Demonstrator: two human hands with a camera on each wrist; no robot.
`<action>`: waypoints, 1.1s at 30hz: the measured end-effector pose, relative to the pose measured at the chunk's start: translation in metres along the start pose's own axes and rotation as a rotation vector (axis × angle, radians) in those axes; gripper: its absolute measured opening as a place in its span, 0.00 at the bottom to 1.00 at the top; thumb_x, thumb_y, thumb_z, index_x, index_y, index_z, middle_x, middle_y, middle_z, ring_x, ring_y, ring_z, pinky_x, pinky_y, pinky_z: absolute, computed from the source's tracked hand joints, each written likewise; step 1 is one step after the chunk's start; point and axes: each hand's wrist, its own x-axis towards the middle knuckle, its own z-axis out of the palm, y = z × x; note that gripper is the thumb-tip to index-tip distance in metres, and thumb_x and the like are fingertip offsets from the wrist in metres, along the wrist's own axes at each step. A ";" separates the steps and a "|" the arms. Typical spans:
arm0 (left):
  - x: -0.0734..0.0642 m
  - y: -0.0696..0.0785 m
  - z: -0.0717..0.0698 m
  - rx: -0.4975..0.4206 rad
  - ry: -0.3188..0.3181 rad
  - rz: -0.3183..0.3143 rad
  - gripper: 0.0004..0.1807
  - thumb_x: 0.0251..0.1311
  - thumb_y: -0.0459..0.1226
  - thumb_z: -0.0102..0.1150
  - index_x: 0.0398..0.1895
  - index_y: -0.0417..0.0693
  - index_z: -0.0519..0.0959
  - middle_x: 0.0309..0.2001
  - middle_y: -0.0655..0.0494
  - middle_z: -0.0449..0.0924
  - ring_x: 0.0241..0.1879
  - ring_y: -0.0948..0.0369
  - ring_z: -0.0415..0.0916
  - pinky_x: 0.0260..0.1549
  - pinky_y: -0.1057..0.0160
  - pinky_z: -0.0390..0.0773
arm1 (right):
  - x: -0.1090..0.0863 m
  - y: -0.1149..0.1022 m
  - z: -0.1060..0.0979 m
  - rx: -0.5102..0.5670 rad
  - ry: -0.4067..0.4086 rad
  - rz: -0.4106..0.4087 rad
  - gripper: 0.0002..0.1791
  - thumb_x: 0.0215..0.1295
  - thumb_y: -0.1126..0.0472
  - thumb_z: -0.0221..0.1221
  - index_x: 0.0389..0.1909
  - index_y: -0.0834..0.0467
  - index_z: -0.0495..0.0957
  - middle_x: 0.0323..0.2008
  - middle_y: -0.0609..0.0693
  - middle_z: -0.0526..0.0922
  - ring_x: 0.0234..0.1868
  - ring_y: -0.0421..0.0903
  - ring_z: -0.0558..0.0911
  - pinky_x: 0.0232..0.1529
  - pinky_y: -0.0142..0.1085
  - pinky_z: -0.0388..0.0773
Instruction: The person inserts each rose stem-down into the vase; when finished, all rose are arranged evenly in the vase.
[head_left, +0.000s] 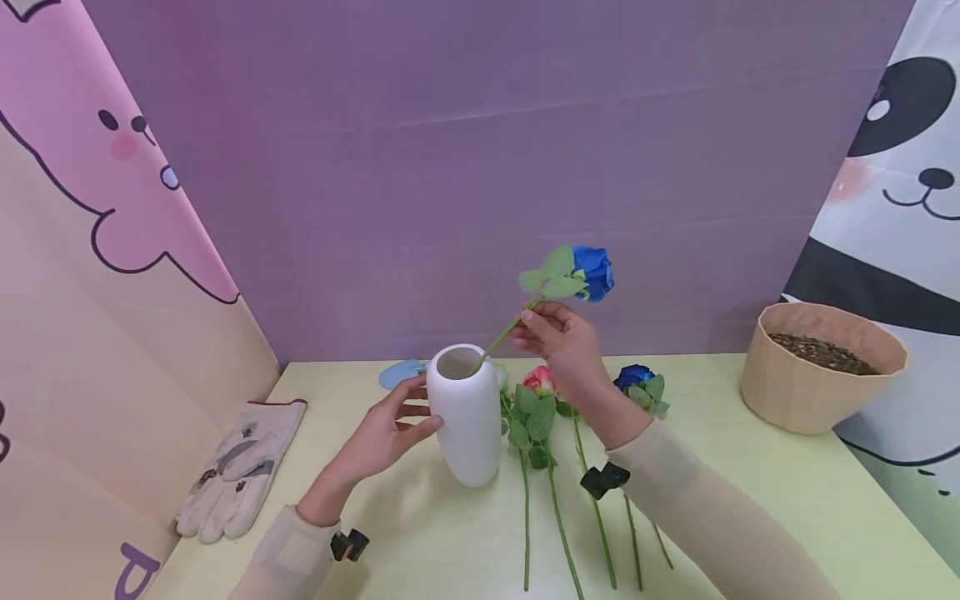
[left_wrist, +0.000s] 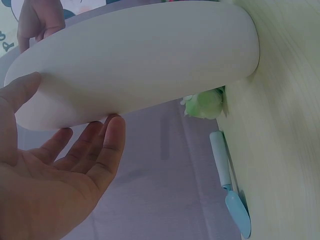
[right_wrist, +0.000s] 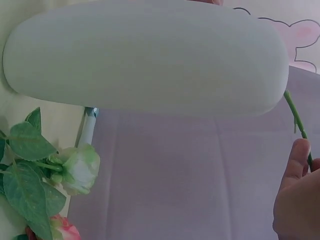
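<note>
A white vase (head_left: 468, 425) stands upright on the table, and my left hand (head_left: 393, 429) holds its left side between thumb and fingers. In the left wrist view the thumb lies on the vase (left_wrist: 145, 60) and the fingertips (left_wrist: 116, 132) touch its edge. Above and right of the vase, my right hand (head_left: 562, 346) pinches the green stem of a blue rose (head_left: 594, 273). That stem slants down into the vase's mouth; its lower end is hidden inside. In the right wrist view the hand (right_wrist: 300, 192) grips the stem (right_wrist: 296, 117) beside the rim.
Right of the vase lie several roses, among them a pink rose (head_left: 538, 381), a white-green rose (right_wrist: 80, 170) and another blue rose (head_left: 636, 377). Behind the vase is a light-blue trowel (head_left: 400, 374). Gloves (head_left: 240, 471) lie left; a soil-filled pot (head_left: 787, 383) stands right.
</note>
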 end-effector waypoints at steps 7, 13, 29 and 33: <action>-0.001 0.000 0.000 -0.003 0.001 0.002 0.36 0.64 0.47 0.65 0.73 0.60 0.61 0.64 0.48 0.73 0.60 0.49 0.79 0.56 0.51 0.81 | -0.003 0.000 0.005 0.049 -0.008 0.003 0.09 0.72 0.60 0.59 0.48 0.58 0.71 0.38 0.46 0.84 0.38 0.39 0.87 0.50 0.33 0.85; -0.001 0.000 0.000 0.001 0.003 0.001 0.36 0.64 0.46 0.65 0.73 0.60 0.62 0.64 0.48 0.73 0.59 0.49 0.79 0.55 0.51 0.81 | -0.003 0.002 0.007 0.060 0.004 -0.013 0.10 0.70 0.60 0.61 0.46 0.56 0.72 0.36 0.45 0.85 0.37 0.39 0.87 0.50 0.33 0.85; 0.001 0.001 0.000 0.000 -0.001 -0.007 0.36 0.64 0.46 0.66 0.73 0.60 0.61 0.64 0.48 0.73 0.59 0.50 0.79 0.56 0.51 0.81 | 0.001 0.009 0.017 -0.043 -0.018 0.006 0.12 0.69 0.62 0.62 0.49 0.61 0.73 0.36 0.46 0.85 0.37 0.40 0.87 0.46 0.35 0.87; 0.001 0.001 -0.001 0.000 -0.003 -0.011 0.37 0.64 0.47 0.66 0.74 0.60 0.61 0.65 0.48 0.73 0.60 0.49 0.78 0.57 0.50 0.81 | 0.001 0.008 0.020 -0.040 -0.012 0.008 0.13 0.69 0.60 0.63 0.47 0.60 0.73 0.36 0.45 0.85 0.36 0.40 0.87 0.44 0.35 0.87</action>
